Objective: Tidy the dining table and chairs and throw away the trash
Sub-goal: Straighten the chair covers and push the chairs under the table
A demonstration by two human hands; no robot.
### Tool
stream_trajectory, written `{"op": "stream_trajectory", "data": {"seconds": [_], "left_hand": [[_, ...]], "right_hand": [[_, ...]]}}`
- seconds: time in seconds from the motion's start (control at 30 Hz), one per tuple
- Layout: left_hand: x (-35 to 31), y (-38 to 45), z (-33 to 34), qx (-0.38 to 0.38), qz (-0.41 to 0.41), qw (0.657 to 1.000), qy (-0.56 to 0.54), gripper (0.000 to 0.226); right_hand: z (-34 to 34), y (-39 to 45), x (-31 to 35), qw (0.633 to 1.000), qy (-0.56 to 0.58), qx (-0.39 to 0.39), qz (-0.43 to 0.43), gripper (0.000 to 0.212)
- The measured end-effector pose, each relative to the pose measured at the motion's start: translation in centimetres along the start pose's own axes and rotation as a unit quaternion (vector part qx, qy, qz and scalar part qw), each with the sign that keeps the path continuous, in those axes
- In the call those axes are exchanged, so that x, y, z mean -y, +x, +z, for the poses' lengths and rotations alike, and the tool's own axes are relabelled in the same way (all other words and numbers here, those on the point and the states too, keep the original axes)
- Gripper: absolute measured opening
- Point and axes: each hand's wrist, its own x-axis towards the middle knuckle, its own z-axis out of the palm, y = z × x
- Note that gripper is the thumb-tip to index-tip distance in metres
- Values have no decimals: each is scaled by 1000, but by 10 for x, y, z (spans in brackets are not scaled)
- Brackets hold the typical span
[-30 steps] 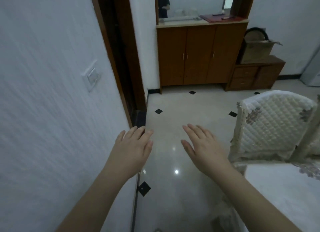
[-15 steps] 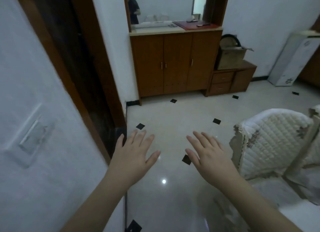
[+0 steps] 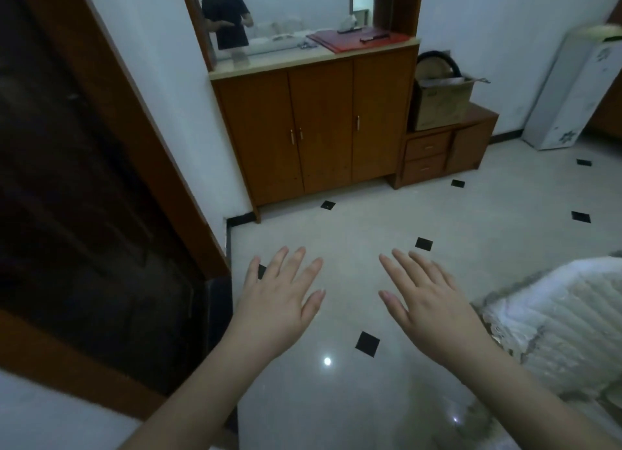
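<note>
Chair (image 3: 558, 328) beside right hand (image 3: 434, 311)

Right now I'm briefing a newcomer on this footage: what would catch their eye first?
Two bare hands, left hand and right hand, spread open and empty above the glossy pale floor with black diamond tiles. Behind them stands a brown wooden three-door cabinet against the far wall. A white quilted chair cover sits at the right edge.

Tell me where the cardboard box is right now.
In the head view the cardboard box sits upper right, on top of the low drawer unit beside the tall wooden cabinet.
</note>
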Motion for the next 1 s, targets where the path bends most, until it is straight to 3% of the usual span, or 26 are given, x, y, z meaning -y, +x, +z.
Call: {"op": "stream_trajectory", "data": {"seconds": [0.17,0.37,0.63,0.77,1.0], "left_hand": [[0,79,4,-2,7,1000,-28,58],[27,196,13,-18,28,999,-13,64],[42,358,33,-7,92,994,-50,62],[12,442,34,-11,171,984,-47,61],[-109,572,32,-23,309,946,-92,54]], "right_hand": [[9,57,-20,999,21,-1,31,62],[25,164,-47,1000,-4,-11,18,63],[41,275,-108,992,-17,-21,125,62],[40,302,-153,979,-19,-45,200,57],[44,327,-267,945,-24,-76,319,60]]}}
